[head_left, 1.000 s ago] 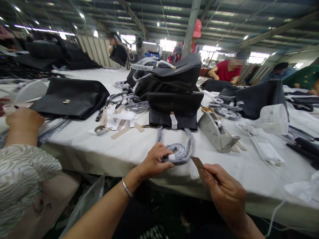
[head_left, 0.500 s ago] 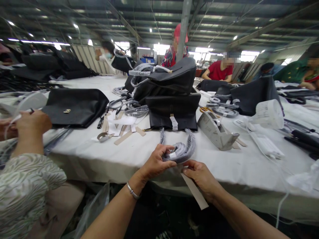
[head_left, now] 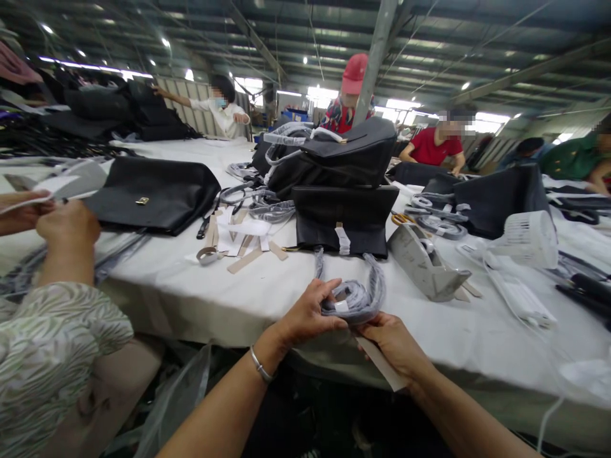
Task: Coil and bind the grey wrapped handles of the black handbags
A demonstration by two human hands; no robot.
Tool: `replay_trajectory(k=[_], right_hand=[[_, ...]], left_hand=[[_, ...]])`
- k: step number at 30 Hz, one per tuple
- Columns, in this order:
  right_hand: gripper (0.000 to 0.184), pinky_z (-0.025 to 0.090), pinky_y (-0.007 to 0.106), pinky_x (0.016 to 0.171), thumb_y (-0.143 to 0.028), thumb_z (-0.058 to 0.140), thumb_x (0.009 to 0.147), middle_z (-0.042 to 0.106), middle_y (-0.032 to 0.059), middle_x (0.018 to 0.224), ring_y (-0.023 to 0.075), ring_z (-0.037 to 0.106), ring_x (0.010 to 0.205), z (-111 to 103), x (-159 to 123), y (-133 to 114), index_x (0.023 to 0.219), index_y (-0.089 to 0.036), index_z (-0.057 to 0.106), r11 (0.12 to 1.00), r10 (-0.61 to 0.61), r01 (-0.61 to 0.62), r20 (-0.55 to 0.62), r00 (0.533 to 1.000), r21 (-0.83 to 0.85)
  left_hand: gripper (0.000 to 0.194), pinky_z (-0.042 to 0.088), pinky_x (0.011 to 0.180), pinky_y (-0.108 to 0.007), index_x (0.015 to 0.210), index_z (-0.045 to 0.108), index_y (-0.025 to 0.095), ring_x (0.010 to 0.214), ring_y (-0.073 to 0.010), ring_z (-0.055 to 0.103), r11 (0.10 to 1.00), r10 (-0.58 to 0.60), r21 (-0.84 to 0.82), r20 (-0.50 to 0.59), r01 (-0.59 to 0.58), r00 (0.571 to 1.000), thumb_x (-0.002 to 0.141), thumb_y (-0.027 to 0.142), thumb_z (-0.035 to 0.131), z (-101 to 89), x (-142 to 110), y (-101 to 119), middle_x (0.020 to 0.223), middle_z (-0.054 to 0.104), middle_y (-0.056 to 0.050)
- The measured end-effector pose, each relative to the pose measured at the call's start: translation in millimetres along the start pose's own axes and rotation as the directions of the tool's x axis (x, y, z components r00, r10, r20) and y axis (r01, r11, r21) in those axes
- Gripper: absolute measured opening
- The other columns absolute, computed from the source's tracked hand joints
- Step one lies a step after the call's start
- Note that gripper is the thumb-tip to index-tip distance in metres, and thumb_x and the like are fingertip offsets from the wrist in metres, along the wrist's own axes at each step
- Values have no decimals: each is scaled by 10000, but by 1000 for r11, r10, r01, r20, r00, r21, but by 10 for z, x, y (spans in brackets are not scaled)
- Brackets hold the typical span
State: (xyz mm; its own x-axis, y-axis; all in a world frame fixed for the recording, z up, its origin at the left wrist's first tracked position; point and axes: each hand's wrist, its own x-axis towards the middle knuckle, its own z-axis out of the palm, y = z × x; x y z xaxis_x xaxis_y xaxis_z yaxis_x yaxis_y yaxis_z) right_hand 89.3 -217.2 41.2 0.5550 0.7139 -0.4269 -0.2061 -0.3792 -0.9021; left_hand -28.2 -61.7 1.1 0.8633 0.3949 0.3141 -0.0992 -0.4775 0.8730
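Grey wrapped strap [head_left: 354,299] lies wound into a flat coil near the front edge of the white-covered worktop [head_left: 272,296], its two ends running back toward the black bag [head_left: 315,219] just behind. The left hand [head_left: 312,310], with a silver bangle [head_left: 260,364] at the wrist, has its grip closed on the coil's left side, thumb in front and fingers over the top. The right hand [head_left: 394,343] grips a beige strip [head_left: 382,364] at the coil's near right edge; the strip slants down toward the person, past the worktop's edge. A white tag [head_left: 342,242] hangs on the bag's front. To the right of the bag stands a grey tape dispenser [head_left: 424,264]; to its left lie loose paper strips [head_left: 243,236] and a small beige roll [head_left: 208,256]. Farther left, a co-worker's hand [head_left: 69,221] is near another black bag with a gold clasp [head_left: 142,201].
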Motion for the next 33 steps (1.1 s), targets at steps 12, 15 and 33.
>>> replay_trajectory(k=[12, 15, 33], right_hand=[[355, 481, 240, 524, -277, 762, 572, 685, 40, 665, 131, 577, 550, 72, 6, 10, 876, -111, 686, 996, 17, -19, 24, 1000, 83], [325, 488, 255, 548, -343, 704, 654, 694, 43, 716, 147, 594, 586, -146, -29, -17, 890, -119, 699, 987, -34, 41, 47, 998, -155], [179, 509, 272, 719, -125, 529, 879, 635, 27, 875, 149, 632, 783, -180, 161, -263, 910, -200, 689, 86, -645, 691, 488, 588, -718]], left_hand=[[497, 445, 866, -318, 983, 623, 147, 927, -192, 504, 1000, 26, -4, 1, -26, 1000, 592, 330, 870, -14, 0, 35, 959, 514, -35], [465, 443, 853, -306, 951, 617, 151, 925, -192, 500, 999, 45, 31, -6, -45, 999, 584, 270, 876, 4, -14, 64, 947, 524, -35], [340, 405, 835, -298, 943, 599, 155, 928, -209, 458, 933, 230, 257, 107, -250, 967, 692, 277, 794, 36, 1, 104, 860, 578, -36]])
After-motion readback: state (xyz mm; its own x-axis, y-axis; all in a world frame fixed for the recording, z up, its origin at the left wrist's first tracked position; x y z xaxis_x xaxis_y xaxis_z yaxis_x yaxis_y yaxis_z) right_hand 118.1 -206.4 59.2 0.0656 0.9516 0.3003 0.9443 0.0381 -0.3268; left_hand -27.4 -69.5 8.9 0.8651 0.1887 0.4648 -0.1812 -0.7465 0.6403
